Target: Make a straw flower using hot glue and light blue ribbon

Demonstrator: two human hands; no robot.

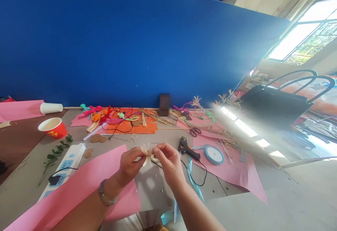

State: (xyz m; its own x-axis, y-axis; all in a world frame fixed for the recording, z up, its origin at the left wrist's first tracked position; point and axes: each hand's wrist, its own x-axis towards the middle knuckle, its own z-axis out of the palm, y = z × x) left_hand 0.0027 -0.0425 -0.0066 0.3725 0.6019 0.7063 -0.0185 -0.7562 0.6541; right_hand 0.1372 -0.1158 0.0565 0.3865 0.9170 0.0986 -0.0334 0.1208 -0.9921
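A small pale straw-coloured flower [146,152] with thin petals is held up over the near part of the table. My left hand [133,161] pinches its left side, thumb and forefinger pressed together. From the right, my right hand [168,159] grips the flower with its fingertips closed. A dark thin stem or wire slants down from the flower between the hands. Just right of my right hand lies a black glue gun [188,149] with its cable. Pink paper [116,164] lies under my left forearm.
A blue ribbon roll [213,154] and scissors [195,131] lie to the right. At left are a power strip [64,168], a leafy green sprig [56,153] and a red paper cup [54,128]. Coloured pipe-cleaner pieces and dried stalks line the back by a blue board [126,48].
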